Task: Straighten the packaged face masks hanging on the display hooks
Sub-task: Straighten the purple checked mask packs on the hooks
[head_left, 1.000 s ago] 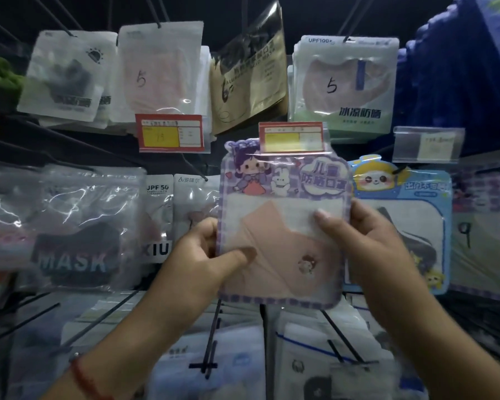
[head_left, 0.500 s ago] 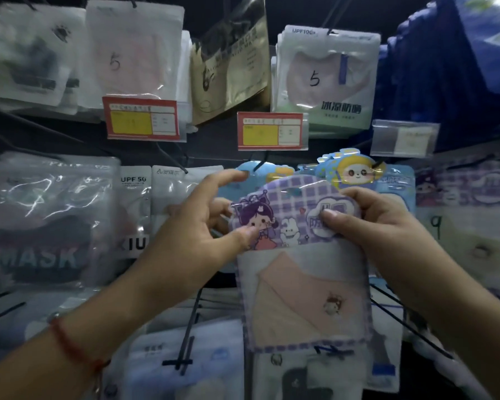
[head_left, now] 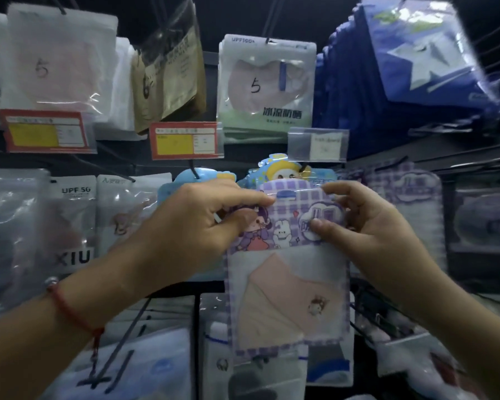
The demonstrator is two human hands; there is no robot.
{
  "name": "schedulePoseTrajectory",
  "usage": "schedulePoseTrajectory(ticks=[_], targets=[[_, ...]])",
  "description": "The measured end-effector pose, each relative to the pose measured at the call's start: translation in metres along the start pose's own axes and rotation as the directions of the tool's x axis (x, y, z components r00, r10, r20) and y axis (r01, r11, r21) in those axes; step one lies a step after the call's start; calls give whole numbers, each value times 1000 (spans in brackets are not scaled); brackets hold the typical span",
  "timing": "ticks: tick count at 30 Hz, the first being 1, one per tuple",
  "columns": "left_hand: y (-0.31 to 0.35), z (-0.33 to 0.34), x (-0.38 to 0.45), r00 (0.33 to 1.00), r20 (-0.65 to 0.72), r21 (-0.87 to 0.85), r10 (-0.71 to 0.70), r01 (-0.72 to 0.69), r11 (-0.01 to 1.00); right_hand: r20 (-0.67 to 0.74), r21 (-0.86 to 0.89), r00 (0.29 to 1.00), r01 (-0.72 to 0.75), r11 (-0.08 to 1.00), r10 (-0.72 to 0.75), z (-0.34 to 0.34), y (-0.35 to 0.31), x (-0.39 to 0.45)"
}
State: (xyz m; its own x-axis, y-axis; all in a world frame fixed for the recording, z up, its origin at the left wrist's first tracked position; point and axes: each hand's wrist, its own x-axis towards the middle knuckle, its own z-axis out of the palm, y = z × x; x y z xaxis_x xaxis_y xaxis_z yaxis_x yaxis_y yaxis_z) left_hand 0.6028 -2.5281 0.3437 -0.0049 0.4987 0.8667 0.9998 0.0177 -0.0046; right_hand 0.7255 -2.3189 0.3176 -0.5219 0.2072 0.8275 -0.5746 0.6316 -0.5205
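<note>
A purple checked mask package point(head_left: 289, 287) with cartoon figures and a pink mask inside hangs upright at the centre of the display. My left hand point(head_left: 202, 226) pinches its top left corner between thumb and forefinger. On the other side my right hand point(head_left: 367, 226) grips the top right part, thumb on the front and fingers curled behind. Just behind its top edge sit blue and yellow cartoon packages point(head_left: 280, 170) on a hook. I cannot tell whether the purple package's hang hole is on a hook.
White, brown and green mask packs point(head_left: 267, 82) hang in the row above, with red and yellow price tags point(head_left: 185, 140) below them. Clear bagged masks point(head_left: 72, 220) hang left, another purple checked pack point(head_left: 407, 197) right. Black hooks point(head_left: 122, 342) stick out below over more packs.
The purple package has come down from in front of the price tag to the middle row. Both hands shifted from its sides up to its top corners.
</note>
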Motion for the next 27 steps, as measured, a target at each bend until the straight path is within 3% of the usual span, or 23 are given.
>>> schedulePoseTrajectory(ticks=[4, 7, 9, 17, 27], targets=[[11, 23, 18, 999, -39, -12, 8, -8, 1000, -26, -389, 989, 126, 913, -147, -29, 7, -10], [22, 44, 29, 998, -66, -49, 12, -16, 999, 43, -612, 955, 259, 748, -295, -49, 8, -21], [29, 57, 37, 997, -72, -54, 26, -30, 998, 70, -698, 945, 274, 661, -319, -64, 12, -26], [53, 103, 77, 998, -36, -19, 44, -44, 999, 277, -838, 951, 310, 449, -138, -116, 29, -47], [65, 150, 128, 994, -42, -15, -98, 97, 995, 300, -875, 952, 251, 415, 56, -161, 45, -27]])
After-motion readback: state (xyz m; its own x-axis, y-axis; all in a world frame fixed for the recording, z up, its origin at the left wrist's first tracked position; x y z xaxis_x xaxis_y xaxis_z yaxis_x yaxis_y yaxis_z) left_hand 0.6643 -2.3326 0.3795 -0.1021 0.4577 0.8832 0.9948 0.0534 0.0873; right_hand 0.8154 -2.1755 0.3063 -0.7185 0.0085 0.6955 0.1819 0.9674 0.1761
